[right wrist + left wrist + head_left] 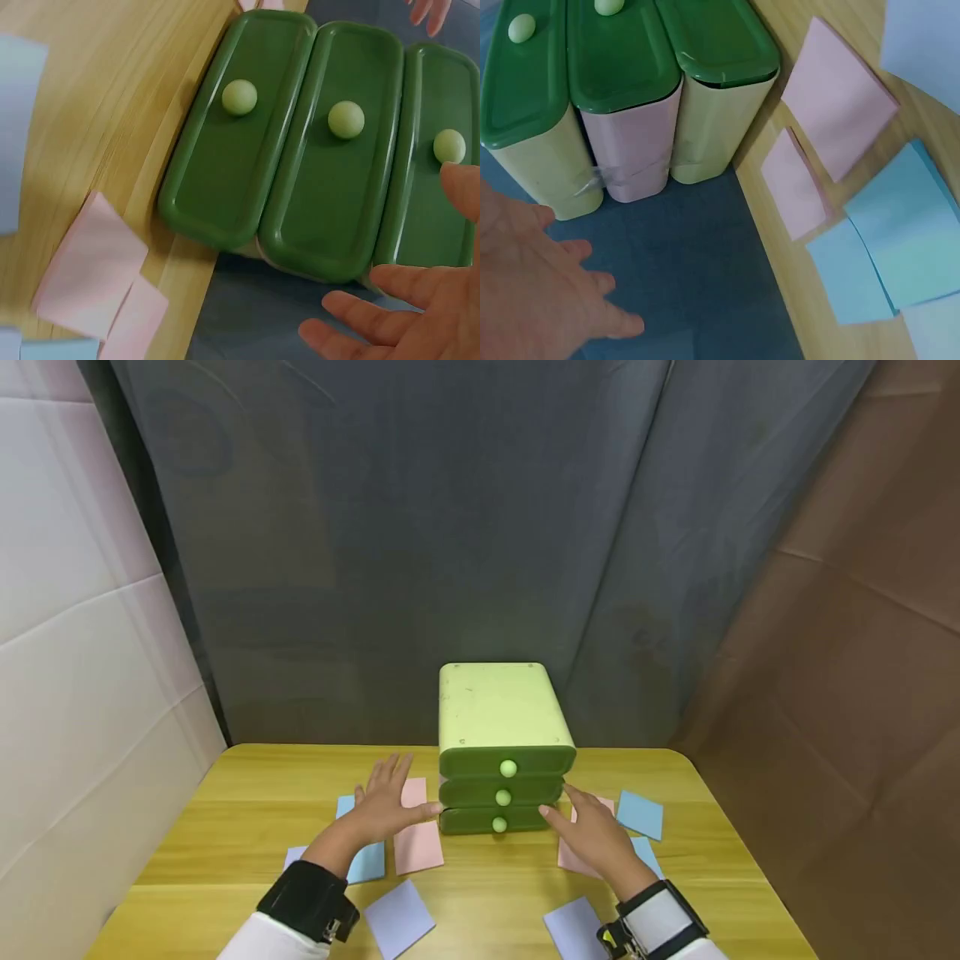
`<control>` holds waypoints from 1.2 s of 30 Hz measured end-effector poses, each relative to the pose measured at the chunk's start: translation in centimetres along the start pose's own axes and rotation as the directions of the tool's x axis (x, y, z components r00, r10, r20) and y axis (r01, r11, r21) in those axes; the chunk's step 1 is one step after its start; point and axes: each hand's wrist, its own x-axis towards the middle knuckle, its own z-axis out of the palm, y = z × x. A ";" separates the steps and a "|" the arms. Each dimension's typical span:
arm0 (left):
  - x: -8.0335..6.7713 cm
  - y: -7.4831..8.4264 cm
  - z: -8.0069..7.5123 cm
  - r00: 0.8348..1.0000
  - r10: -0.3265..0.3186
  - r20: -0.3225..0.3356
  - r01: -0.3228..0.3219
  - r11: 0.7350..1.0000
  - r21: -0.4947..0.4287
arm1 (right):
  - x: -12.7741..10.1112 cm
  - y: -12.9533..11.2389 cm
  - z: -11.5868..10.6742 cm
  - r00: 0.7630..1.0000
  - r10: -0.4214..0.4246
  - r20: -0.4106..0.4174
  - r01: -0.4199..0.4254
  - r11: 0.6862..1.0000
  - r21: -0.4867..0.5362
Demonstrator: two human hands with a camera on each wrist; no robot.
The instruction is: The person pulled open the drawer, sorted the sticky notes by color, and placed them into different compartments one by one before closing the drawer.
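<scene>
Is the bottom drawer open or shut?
Nearly shut: the bottom drawer sits almost fully in the cabinet; the left wrist view shows just a thin dark gap behind its front.

Hand [536, 281] near drawers [622, 56], pink papers [840, 97], blue papers [907, 225]

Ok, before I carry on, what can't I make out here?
Drawer interiors: every view, hidden by the green fronts.
Leftmost lilac paper: head view, partly covered by the left forearm.
Right lilac paper: head view, cut off by the bottom edge.
Right hand: right wrist view, cut off by the right edge.
</scene>
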 end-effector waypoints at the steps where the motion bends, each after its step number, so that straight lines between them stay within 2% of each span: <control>1: 0.1 0.1 -0.1 1.000 0.006 0.007 -0.006 0.999 -0.036 | -0.1 -0.2 0.1 1.000 0.004 0.002 -0.004 1.000 0.024; 7: 1.7 0.4 -0.7 1.000 0.002 0.000 -0.002 0.969 -0.248 | -0.3 -1.8 0.6 0.999 0.032 0.033 -0.038 0.982 0.187; 12: 3.1 0.4 -1.2 0.999 -0.028 -0.020 0.021 0.955 -0.297 | 0.0 -2.7 1.2 0.999 0.039 0.031 -0.047 0.951 0.305; 16: 4.1 0.4 -1.7 0.996 -0.069 -0.051 0.046 0.933 -0.358 | 0.5 -3.6 1.8 0.999 0.044 0.017 -0.047 0.920 0.389; 21: 4.9 0.7 -2.2 0.990 -0.086 -0.108 0.034 0.910 -0.413 | 1.1 -4.7 2.5 0.998 0.061 0.027 -0.066 0.860 0.506; 27: 5.6 1.1 -2.4 0.982 -0.092 -0.165 0.007 0.893 -0.451 | 1.0 -5.4 2.8 0.994 0.045 0.100 -0.098 0.770 0.630; 31: 6.0 1.3 -2.4 0.977 -0.101 -0.189 0.005 0.892 -0.452 | 0.6 -5.6 3.1 0.988 0.030 0.151 -0.126 0.724 0.678; 36: 6.4 1.1 -2.5 0.966 -0.139 -0.216 0.033 0.901 -0.433 | 0.5 -6.2 3.5 0.981 0.009 0.196 -0.149 0.679 0.719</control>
